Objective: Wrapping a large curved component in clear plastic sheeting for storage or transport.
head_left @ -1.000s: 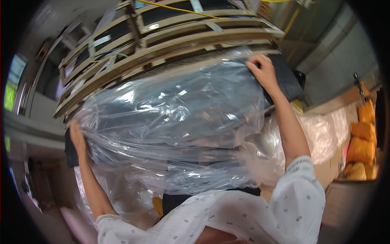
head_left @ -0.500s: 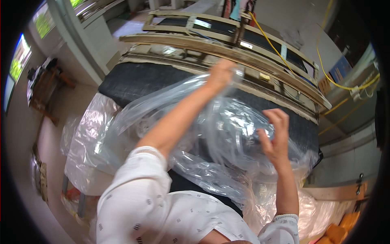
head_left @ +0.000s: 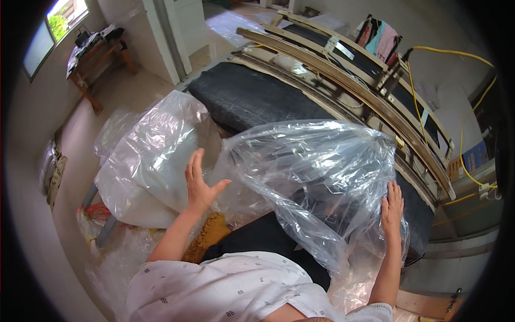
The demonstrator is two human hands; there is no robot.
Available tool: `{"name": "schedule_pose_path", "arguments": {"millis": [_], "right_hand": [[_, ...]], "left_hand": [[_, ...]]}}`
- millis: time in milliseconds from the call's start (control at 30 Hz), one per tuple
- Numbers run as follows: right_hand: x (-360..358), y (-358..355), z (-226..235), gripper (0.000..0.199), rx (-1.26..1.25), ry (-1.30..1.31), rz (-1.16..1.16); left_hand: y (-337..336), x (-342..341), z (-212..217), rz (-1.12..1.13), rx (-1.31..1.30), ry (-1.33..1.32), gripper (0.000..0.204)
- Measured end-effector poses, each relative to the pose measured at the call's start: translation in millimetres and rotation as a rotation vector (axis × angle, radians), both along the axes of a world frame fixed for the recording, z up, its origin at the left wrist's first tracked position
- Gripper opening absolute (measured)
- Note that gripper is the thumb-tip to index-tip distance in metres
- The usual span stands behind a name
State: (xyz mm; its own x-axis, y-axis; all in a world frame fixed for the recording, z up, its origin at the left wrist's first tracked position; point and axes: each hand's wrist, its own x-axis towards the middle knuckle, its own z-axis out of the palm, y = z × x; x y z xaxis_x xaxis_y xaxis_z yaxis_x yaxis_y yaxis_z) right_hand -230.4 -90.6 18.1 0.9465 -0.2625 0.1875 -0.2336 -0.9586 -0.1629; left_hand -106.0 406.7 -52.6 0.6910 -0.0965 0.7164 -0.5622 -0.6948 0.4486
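A large crumpled clear plastic bag (head_left: pixel 316 172) billows over a long black cushion pad (head_left: pixel 252 96) that lies on a bench. My left hand (head_left: pixel 199 182) is raised in the air beside the bag's left edge, fingers spread, holding nothing. My right hand (head_left: pixel 391 206) lies flat with fingers extended against the bag's right side, pressing it onto the pad. Another black cushion (head_left: pixel 263 241) sits just in front of my body, partly under the bag.
A white plastic-wrapped bundle (head_left: pixel 150 161) rests to the left over loose plastic sheeting on the floor. Curved wooden frame rails (head_left: pixel 343 75) run behind the pad. A yellow cable (head_left: pixel 461 134) hangs at right. A wooden table (head_left: pixel 96 53) stands near the window.
My left hand has let go of the bag's far edge and drawn back to the left, now open. The right hand moved to the bag's right side. The view has swung left.
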Motion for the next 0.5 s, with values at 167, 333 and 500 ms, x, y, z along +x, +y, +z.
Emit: {"name": "schedule_pose_path", "arguments": {"millis": [167, 333, 500], "right_hand": [[41, 30, 22, 0.031, -0.156, -0.204, 0.026], [53, 162, 46, 0.020, 0.098, -0.404, 0.536], [15, 218, -10, 0.034, 0.107, 0.289, 0.567]], "left_hand": [[52, 29, -150, -0.111, -0.069, 0.784, 0.098], [13, 35, -140, -0.313, -0.652, 1.020, 0.049], [3, 14, -29, -0.436, -0.918, 0.799, 0.047]]}}
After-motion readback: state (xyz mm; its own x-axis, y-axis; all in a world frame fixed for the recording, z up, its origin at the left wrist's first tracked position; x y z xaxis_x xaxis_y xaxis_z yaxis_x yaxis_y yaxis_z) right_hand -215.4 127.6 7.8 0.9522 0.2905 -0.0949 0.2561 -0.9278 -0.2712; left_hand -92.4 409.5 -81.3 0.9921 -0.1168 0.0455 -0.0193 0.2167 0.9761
